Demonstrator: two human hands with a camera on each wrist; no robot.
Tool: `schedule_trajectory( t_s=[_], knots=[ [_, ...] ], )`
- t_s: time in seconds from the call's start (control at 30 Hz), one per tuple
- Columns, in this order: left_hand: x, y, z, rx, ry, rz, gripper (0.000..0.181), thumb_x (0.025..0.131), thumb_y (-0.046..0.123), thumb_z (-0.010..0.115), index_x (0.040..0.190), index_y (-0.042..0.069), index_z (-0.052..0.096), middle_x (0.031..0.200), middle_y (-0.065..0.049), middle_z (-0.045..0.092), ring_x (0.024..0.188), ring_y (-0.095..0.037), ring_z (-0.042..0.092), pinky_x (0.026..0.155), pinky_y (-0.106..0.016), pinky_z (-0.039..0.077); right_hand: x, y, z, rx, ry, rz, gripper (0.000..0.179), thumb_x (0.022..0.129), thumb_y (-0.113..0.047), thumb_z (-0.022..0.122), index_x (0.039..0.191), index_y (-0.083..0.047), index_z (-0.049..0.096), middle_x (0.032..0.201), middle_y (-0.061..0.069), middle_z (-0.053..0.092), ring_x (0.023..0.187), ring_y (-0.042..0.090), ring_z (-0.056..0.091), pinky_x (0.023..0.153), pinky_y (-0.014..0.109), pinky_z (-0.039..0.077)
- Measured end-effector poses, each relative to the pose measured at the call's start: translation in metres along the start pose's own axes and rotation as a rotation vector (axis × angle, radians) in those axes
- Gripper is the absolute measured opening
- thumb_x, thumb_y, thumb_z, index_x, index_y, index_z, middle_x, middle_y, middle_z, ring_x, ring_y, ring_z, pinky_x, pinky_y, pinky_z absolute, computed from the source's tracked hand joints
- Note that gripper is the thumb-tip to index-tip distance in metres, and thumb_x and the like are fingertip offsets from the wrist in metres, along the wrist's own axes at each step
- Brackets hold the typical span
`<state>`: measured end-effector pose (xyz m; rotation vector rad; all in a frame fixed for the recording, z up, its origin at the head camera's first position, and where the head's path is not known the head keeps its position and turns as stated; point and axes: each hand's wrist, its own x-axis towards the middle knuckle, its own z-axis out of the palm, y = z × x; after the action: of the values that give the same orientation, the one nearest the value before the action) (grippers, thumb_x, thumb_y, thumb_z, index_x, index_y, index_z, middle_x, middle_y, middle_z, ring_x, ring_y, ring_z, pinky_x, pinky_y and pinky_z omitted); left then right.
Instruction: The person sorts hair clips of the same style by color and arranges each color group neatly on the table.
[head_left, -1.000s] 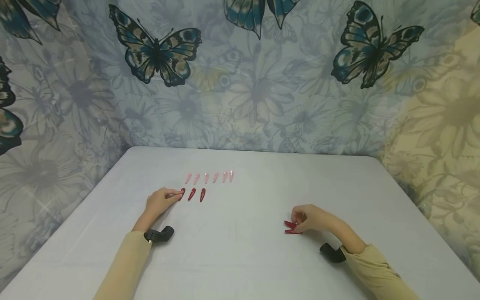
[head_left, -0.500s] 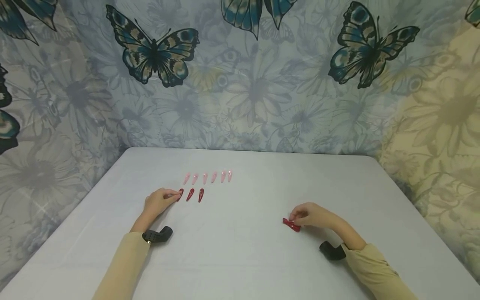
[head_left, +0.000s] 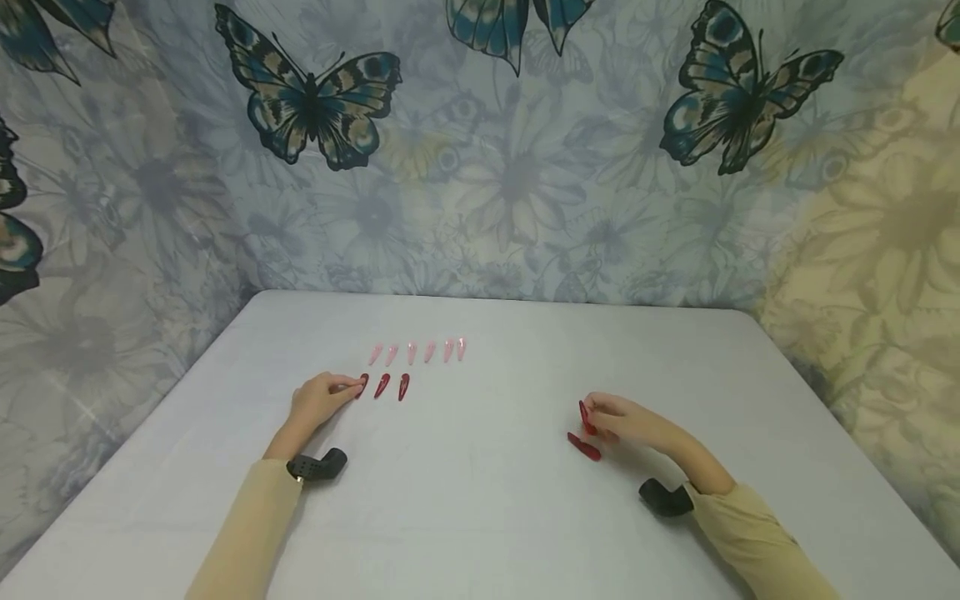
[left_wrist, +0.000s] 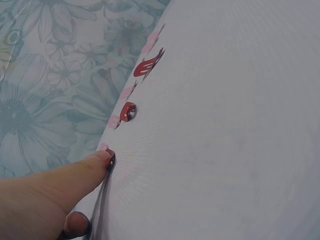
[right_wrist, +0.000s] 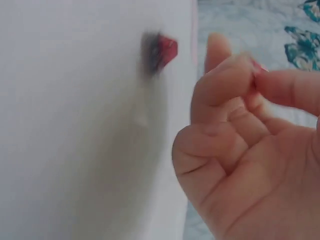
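Observation:
In the head view, my left hand (head_left: 318, 402) pinches the leftmost red hair clip (head_left: 363, 386) of a short row. The left wrist view shows a fingertip on that same clip (left_wrist: 111, 161). Two more red hair clips, one in the middle (head_left: 382, 386) and one at the right end (head_left: 404, 387), lie beside it. At the right, my right hand (head_left: 628, 418) holds a red hair clip (head_left: 586, 418) between thumb and fingers, raised off the table; in the right wrist view the fingers mostly hide it. Just below lies another red hair clip (head_left: 583, 447).
Several pink hair clips (head_left: 412, 353) form a row behind the red ones. Everything lies on a white-covered table (head_left: 480, 500), whose far edge meets a wall covering (head_left: 517, 183) printed with butterflies and flowers.
The right hand was at a couple of red hair clips on the table; now it has lifted one, leaving the other below. The left hand has stayed at its clip.

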<state>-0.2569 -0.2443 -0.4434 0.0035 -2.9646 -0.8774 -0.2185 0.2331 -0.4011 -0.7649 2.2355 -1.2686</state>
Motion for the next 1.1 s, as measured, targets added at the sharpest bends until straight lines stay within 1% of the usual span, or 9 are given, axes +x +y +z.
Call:
schedule_trajectory(
  t_s=[0.17, 0.33, 0.43, 0.6, 0.73, 0.83, 0.9, 1.0, 1.1],
  knots=[
    [-0.001, 0.001, -0.003, -0.013, -0.002, 0.011, 0.030, 0.092, 0.028, 0.066, 0.111, 0.006, 0.073, 0.096, -0.016, 0.065, 0.081, -0.024, 0.051, 0.071, -0.032, 0.030, 0.012, -0.003, 0.004, 0.018, 0.035, -0.081, 0.018, 0.102, -0.005, 0.044, 0.103, 0.012, 0.049, 0.069, -0.004, 0.052, 0.055, 0.004, 0.038, 0.050, 0.022, 0.034],
    [-0.003, 0.003, -0.001, -0.009, -0.020, 0.011, 0.031, 0.093, 0.028, 0.065, 0.113, 0.006, 0.072, 0.107, -0.020, 0.067, 0.090, -0.029, 0.057, 0.076, -0.038, 0.036, 0.024, -0.011, 0.012, -0.056, 0.107, -0.022, 0.017, 0.097, -0.010, 0.057, 0.098, 0.007, 0.061, 0.071, -0.005, 0.051, 0.060, 0.002, 0.040, 0.056, 0.020, 0.037],
    [-0.003, 0.003, 0.000, -0.009, -0.021, 0.006, 0.031, 0.093, 0.028, 0.064, 0.114, 0.007, 0.072, 0.111, -0.021, 0.067, 0.094, -0.031, 0.058, 0.078, -0.041, 0.037, 0.034, -0.017, 0.017, -0.081, 0.099, 0.000, 0.014, 0.095, -0.010, 0.059, 0.095, 0.004, 0.062, 0.068, -0.004, 0.047, 0.057, 0.002, 0.037, 0.054, 0.020, 0.034],
    [-0.001, 0.001, 0.001, 0.002, -0.021, -0.003, 0.030, 0.093, 0.028, 0.064, 0.115, 0.008, 0.072, 0.108, -0.020, 0.067, 0.090, -0.028, 0.056, 0.075, -0.037, 0.035, 0.055, -0.029, 0.024, -0.112, 0.083, -0.040, 0.014, 0.095, -0.006, 0.058, 0.105, 0.005, 0.059, 0.074, 0.016, 0.061, 0.057, 0.005, 0.044, 0.055, 0.021, 0.039],
    [-0.001, 0.001, -0.001, -0.001, -0.011, 0.000, 0.030, 0.093, 0.028, 0.065, 0.113, 0.007, 0.072, 0.102, -0.018, 0.067, 0.084, -0.025, 0.053, 0.072, -0.033, 0.032, 0.075, -0.042, 0.032, -0.124, 0.089, -0.033, 0.015, 0.093, -0.005, 0.062, 0.102, 0.006, 0.061, 0.080, 0.026, 0.066, 0.057, 0.008, 0.048, 0.055, 0.023, 0.042],
    [-0.002, 0.002, -0.003, -0.002, -0.004, 0.006, 0.030, 0.092, 0.028, 0.065, 0.113, 0.007, 0.072, 0.100, -0.017, 0.067, 0.083, -0.025, 0.052, 0.071, -0.032, 0.032, 0.093, -0.048, 0.040, -0.103, 0.083, 0.007, 0.011, 0.090, -0.006, 0.065, 0.094, 0.004, 0.064, 0.076, 0.023, 0.065, 0.057, 0.009, 0.049, 0.056, 0.024, 0.043],
    [-0.002, 0.002, -0.004, -0.002, -0.003, 0.008, 0.031, 0.092, 0.028, 0.065, 0.113, 0.006, 0.072, 0.102, -0.018, 0.067, 0.083, -0.025, 0.052, 0.071, -0.033, 0.032, 0.106, -0.050, 0.046, -0.100, 0.084, 0.023, 0.010, 0.088, -0.006, 0.066, 0.092, 0.003, 0.064, 0.071, 0.015, 0.064, 0.058, 0.009, 0.050, 0.058, 0.023, 0.044],
    [-0.002, 0.002, -0.004, -0.002, -0.003, 0.006, 0.031, 0.093, 0.029, 0.065, 0.113, 0.006, 0.072, 0.106, -0.019, 0.067, 0.086, -0.026, 0.054, 0.073, -0.034, 0.034, 0.124, -0.054, 0.057, -0.085, 0.095, 0.050, 0.008, 0.087, -0.005, 0.064, 0.090, 0.002, 0.065, 0.070, 0.002, 0.061, 0.060, 0.008, 0.050, 0.060, 0.022, 0.043],
    [-0.002, 0.003, -0.003, -0.005, -0.011, 0.000, 0.031, 0.093, 0.028, 0.065, 0.113, 0.007, 0.072, 0.105, -0.019, 0.067, 0.086, -0.026, 0.054, 0.073, -0.034, 0.033, 0.141, -0.057, 0.067, -0.074, 0.099, 0.074, 0.007, 0.088, -0.005, 0.060, 0.090, 0.001, 0.063, 0.071, -0.003, 0.058, 0.060, 0.008, 0.049, 0.058, 0.021, 0.040]
  ],
)
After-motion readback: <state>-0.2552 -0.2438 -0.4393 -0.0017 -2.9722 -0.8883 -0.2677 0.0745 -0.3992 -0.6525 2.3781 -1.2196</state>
